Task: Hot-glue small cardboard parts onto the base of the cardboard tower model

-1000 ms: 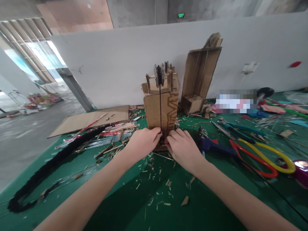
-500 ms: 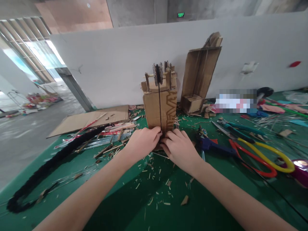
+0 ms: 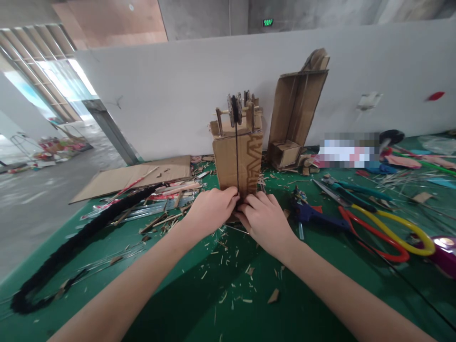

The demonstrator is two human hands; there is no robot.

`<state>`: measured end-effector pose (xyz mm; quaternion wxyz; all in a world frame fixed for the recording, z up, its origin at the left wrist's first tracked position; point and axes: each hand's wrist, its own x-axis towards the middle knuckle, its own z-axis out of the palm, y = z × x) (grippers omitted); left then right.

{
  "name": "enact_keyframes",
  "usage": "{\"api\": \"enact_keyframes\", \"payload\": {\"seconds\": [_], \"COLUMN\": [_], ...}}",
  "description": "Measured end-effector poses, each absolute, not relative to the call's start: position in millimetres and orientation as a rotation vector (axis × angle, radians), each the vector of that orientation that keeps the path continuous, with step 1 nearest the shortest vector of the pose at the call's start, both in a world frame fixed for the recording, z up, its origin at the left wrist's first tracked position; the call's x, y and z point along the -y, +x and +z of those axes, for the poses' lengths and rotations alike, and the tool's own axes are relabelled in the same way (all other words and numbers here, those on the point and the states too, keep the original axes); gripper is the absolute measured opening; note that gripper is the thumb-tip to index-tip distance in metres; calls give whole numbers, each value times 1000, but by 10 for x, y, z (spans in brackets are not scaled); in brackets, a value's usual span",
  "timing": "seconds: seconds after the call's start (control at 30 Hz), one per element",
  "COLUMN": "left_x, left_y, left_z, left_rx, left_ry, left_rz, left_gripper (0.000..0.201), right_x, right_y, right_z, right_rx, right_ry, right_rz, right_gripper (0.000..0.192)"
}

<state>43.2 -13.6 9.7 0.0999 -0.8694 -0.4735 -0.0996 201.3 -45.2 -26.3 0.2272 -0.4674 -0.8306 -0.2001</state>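
A tall cardboard box (image 3: 226, 161) stands upright on the green table, with a spool-like wheel (image 3: 234, 110) on a stick axle at its top. From the wheel a black cord (image 3: 237, 156) hangs down the front face. My left hand (image 3: 215, 206) pinches the cord's lower end near the foot of the box. Close beside it, my right hand (image 3: 265, 218) has its fingers curled together at the same spot, against the lower front of the box. What lies between the right fingertips is hidden.
Right of my hands lie a blue glue gun (image 3: 317, 216), scissors (image 3: 384, 228) with red and yellow handles, and pliers (image 3: 356, 190). A second cardboard piece (image 3: 295, 109) leans on the white wall. On the left are a black fuzzy strip (image 3: 71, 247) and a cardboard sheet (image 3: 135, 175). Wood scraps litter the table.
Both hands stay at the base of the box, pinched as before. The right hand and wrist have shifted very slightly left; little else differs.
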Motion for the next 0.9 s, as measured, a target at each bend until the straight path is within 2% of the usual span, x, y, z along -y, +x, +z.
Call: {"api": "enact_keyframes", "payload": {"seconds": [0.9], "left_x": [143], "left_y": [442], "left_z": [120], "left_rx": [1381], "left_ry": [-2596], "left_rz": [-332], "left_gripper": [30], "right_x": [432], "right_y": [1989], "right_z": [-292], "right_rx": [2299], "right_ry": [-1339], "right_rz": [-566], "right_gripper": [17]}}
